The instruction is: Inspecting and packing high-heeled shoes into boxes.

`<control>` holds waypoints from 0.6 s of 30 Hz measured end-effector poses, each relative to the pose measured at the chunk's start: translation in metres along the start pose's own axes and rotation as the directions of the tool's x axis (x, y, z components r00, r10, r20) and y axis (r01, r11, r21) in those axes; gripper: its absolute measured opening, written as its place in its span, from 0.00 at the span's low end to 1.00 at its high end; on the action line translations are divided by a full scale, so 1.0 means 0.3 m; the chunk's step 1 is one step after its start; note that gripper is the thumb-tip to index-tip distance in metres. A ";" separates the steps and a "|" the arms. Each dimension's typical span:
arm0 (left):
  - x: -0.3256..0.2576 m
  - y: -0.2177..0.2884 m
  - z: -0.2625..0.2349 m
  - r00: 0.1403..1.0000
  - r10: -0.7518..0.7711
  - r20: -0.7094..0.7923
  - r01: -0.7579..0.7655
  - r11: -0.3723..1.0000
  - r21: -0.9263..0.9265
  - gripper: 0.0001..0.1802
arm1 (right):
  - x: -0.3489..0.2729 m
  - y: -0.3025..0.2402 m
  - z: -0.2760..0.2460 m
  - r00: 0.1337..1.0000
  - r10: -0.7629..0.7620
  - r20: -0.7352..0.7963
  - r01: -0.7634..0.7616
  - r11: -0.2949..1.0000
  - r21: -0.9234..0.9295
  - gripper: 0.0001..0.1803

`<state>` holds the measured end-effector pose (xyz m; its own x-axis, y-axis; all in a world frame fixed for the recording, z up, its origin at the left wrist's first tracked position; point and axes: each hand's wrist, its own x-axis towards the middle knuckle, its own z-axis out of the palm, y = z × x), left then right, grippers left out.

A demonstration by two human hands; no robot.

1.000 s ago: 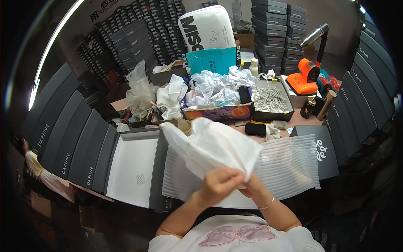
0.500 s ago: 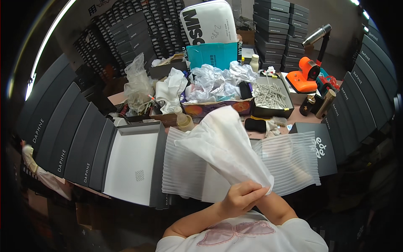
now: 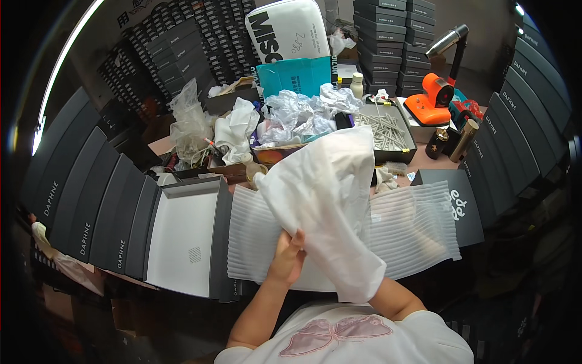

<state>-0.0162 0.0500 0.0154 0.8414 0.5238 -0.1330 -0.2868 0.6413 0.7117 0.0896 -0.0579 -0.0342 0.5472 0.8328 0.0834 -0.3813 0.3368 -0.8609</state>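
Observation:
A limp white cloth bag (image 3: 330, 212) rises in front of me. At its left side my left hand (image 3: 288, 258) is closed on the fabric, thumb in front. My right forearm goes into the bag's lower opening, so the cloth hides my right hand and its fingers; only the forearm (image 3: 394, 298) shows. Beneath the bag lies ribbed, see-through air-cushion wrap (image 3: 415, 221), spread to both sides. An open grey shoe box (image 3: 182, 236) with a white inside lies to the left of the wrap.
Grey boxes (image 3: 100, 206) stand in a row at left, with more stacked (image 3: 515, 133) at right. Behind the wrap sit crumpled white paper (image 3: 297, 115), a box of white sticks (image 3: 385, 130) and a bottle (image 3: 251, 170). An orange device (image 3: 429, 103) stands at back right.
My left hand has moved from the bag's lower opening up and left to its side. The bag has opened out wider, and my right forearm now goes in under it.

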 end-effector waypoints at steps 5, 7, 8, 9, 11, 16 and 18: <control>0.040 -0.089 -0.039 0.987 -0.120 -0.111 0.105 0.986 -0.131 0.36 | -0.021 -0.018 -0.016 0.982 0.088 0.167 -0.040 0.962 -0.271 0.24; 0.037 -0.125 -0.011 0.977 0.019 -0.211 -0.037 0.996 -0.082 0.26 | -0.092 -0.080 -0.065 0.886 0.274 0.373 0.008 0.796 -0.605 0.23; 0.061 -0.101 -0.020 0.982 0.046 -0.185 -0.056 0.997 -0.053 0.23 | -0.144 -0.116 -0.090 0.805 0.402 0.436 0.073 0.662 -0.746 0.23; 0.080 -0.054 -0.047 0.984 0.071 -0.166 -0.077 0.997 -0.028 0.20 | -0.211 -0.176 -0.125 0.716 0.531 0.453 0.135 0.531 -0.836 0.23; 0.094 -0.031 -0.041 0.946 0.276 -0.173 -0.254 0.957 0.138 0.12 | -0.304 -0.281 -0.198 0.741 0.573 0.350 0.112 0.408 -0.906 0.22; 0.060 -0.166 0.105 0.890 0.457 -0.003 -0.371 0.727 0.577 0.15 | -0.203 -0.320 -0.241 0.980 -0.073 -0.187 0.050 0.991 -0.125 0.52; -0.013 -0.275 0.115 0.937 0.235 0.260 -0.345 0.484 0.804 0.29 | -0.120 -0.273 -0.165 0.981 -0.129 -0.145 0.155 0.971 0.181 0.55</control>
<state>0.0202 -0.0243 -0.0189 0.8397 0.4957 0.2218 -0.0603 -0.3209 0.9452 0.1379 -0.1372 0.0085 0.6941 0.7097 0.1205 -0.4202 0.5354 -0.7326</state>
